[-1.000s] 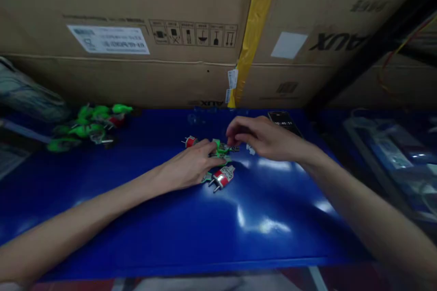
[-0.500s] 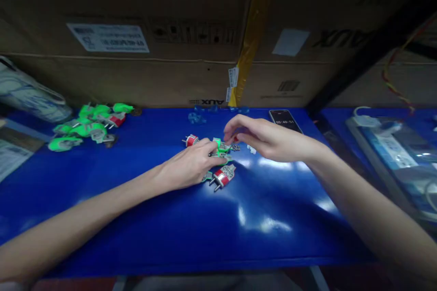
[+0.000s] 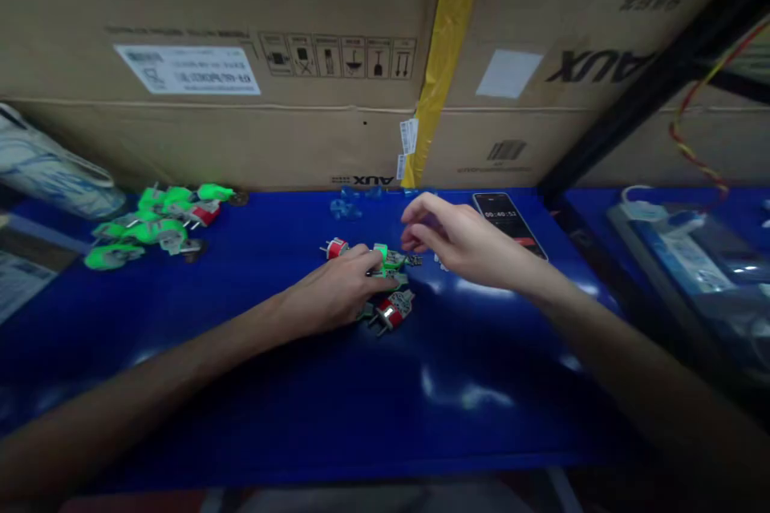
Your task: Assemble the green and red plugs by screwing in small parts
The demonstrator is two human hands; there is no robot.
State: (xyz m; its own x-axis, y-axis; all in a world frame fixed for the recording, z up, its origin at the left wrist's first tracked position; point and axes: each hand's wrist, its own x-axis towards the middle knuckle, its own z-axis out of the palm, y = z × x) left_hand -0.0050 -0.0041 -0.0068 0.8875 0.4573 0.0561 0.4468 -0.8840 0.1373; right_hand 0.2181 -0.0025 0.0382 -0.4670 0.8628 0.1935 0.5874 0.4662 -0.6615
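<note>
My left hand (image 3: 334, 288) is closed around a green electrical plug (image 3: 380, 252) in the middle of the blue table, its fingers hiding much of it. Below the fingers lies a red and white plug (image 3: 394, 310) with two metal pins. Another red and white plug (image 3: 337, 248) sits just behind the knuckles. My right hand (image 3: 448, 236) hovers to the right of the held plug, fingers curled toward the thumb; whatever is between the tips is hidden. Small metal parts (image 3: 414, 260) lie beneath it, and small white pieces (image 3: 440, 262) are partly covered by the hand.
A pile of green plugs (image 3: 153, 228) lies at the left. Clear blue pieces (image 3: 346, 208) stand at the back against cardboard boxes (image 3: 270, 140). A phone (image 3: 502, 212) showing a timer lies behind my right hand. A patterned bag (image 3: 54, 168) is far left.
My right hand has moved slightly up and away from the held plug. The red bit seen earlier near its fingertips no longer shows. The left hand stays in place.
</note>
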